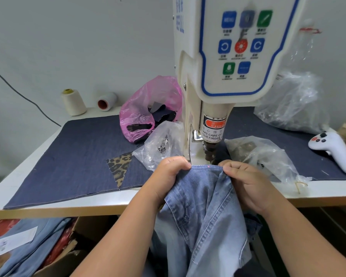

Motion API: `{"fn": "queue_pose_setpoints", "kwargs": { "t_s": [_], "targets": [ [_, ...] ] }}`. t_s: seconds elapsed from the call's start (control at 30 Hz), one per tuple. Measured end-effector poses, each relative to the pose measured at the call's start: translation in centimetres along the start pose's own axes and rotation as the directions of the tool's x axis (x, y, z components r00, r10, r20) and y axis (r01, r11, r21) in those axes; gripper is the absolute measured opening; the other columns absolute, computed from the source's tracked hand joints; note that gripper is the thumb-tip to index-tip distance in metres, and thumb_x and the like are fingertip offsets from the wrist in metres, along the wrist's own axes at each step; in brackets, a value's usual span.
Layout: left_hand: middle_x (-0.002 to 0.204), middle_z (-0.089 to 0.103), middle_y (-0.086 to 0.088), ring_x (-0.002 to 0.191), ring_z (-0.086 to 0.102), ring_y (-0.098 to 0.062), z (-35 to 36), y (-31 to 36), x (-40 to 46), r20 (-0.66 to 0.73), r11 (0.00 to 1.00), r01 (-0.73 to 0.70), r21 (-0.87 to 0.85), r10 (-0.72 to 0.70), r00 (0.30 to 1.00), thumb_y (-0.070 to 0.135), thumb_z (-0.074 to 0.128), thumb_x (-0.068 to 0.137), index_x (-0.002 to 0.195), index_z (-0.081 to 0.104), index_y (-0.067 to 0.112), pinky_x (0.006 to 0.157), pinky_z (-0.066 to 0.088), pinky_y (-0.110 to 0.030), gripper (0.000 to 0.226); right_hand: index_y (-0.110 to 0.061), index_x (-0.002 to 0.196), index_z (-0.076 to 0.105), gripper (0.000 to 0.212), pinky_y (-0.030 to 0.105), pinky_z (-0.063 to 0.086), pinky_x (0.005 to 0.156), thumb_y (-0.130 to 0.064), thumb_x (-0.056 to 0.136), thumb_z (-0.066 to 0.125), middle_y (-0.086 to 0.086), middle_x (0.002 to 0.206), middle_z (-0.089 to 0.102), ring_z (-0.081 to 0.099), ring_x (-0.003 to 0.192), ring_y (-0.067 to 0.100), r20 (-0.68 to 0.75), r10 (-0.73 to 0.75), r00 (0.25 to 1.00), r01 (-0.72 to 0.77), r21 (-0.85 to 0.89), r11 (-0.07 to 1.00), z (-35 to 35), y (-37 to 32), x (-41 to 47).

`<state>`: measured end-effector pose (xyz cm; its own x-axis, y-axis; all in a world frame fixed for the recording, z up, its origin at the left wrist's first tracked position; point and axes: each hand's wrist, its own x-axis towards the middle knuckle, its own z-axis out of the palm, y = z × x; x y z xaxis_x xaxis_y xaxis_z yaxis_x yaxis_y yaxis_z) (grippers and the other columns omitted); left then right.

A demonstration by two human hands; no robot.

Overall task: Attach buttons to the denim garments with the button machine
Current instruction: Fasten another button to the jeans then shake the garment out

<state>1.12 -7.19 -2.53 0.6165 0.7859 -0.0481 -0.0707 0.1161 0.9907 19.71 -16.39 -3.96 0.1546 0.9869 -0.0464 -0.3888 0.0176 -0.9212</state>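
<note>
Light blue faded denim garment (204,206); dark navy cloth (78,156); leopard-print scrap (119,166); pink plastic bag (148,104); cream button machine (218,56), blue-bordered panel.

button machine (218,76) sits mid-table on a fabric mat (78,156); thread cones (73,101) back left; bags of buttons (160,144) either side of the head; handheld controller (334,148) far right; denim garment (200,196) in front

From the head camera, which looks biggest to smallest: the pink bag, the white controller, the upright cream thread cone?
1. Pink bag
2. White controller
3. Cream thread cone
The cone sits farther back, so its true size may be nearer the controller's.
</note>
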Motion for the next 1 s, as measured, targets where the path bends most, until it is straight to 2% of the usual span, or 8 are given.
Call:
{"fn": "queue_pose_setpoints", "kwargs": {
  "t_s": [0.27, 0.47, 0.73, 1.0],
  "targets": [
    [0.055, 0.044, 0.004, 0.048, 0.044, -0.009, -0.19, -0.20, 0.11, 0.003, 1.000, 0.017, 0.002, -0.017, 1.000, 0.020, 0.058, 0.068, 0.057, 0.051, 0.016, 0.047, 0.039, -0.016, 0.013, -0.001, 0.072, 0.059, 0.014, 0.028, 0.053, 0.066, -0.010, 0.082, 0.056, 0.013, 0.079, 0.058, 0.058, 0.071, 0.021, 0.009, 0.006, 1.000, -0.006, -0.002, 1.000, -0.08, 0.08, 0.10],
    [0.057, 0.034, 0.002, 0.051, 0.034, -0.012, -0.25, -0.52, 0.07, -0.016, 0.995, 0.052, -0.083, -0.054, 0.998, 0.020, 0.053, 0.069, 0.053, 0.044, 0.018, 0.048, 0.032, -0.025, 0.019, 0.005, 0.090, 0.056, 0.019, 0.031, 0.050, 0.070, -0.012, 0.083, 0.055, 0.015, 0.083, 0.055, 0.055, 0.075, 0.023, 0.018, 0.008, 1.000, -0.007, -0.017, 1.000, -0.17, 0.23, 0.14],
    [0.057, 0.031, 0.001, 0.049, 0.032, -0.012, -0.12, -0.51, 0.04, -0.032, 1.000, 0.017, -0.007, -0.017, 0.999, 0.020, 0.053, 0.070, 0.060, 0.042, 0.013, 0.044, 0.031, -0.021, 0.017, 0.008, 0.095, 0.056, 0.023, 0.031, 0.051, 0.070, -0.012, 0.082, 0.055, 0.017, 0.084, 0.055, 0.057, 0.075, 0.023, 0.014, -0.008, 1.000, 0.008, -0.013, 1.000, -0.21, 0.17, 0.16],
    [0.058, 0.033, 0.000, 0.051, 0.034, -0.013, -0.11, -0.34, -0.13, -0.030, 0.999, 0.038, -0.001, -0.038, 0.999, 0.021, 0.055, 0.070, 0.060, 0.044, 0.015, 0.048, 0.032, -0.026, 0.017, 0.010, 0.105, 0.055, 0.032, 0.031, 0.049, 0.071, -0.011, 0.082, 0.054, 0.016, 0.085, 0.052, 0.054, 0.077, 0.023, 0.009, -0.006, 1.000, 0.006, -0.004, 1.000, -0.11, 0.09, 0.16]
  ]
}}
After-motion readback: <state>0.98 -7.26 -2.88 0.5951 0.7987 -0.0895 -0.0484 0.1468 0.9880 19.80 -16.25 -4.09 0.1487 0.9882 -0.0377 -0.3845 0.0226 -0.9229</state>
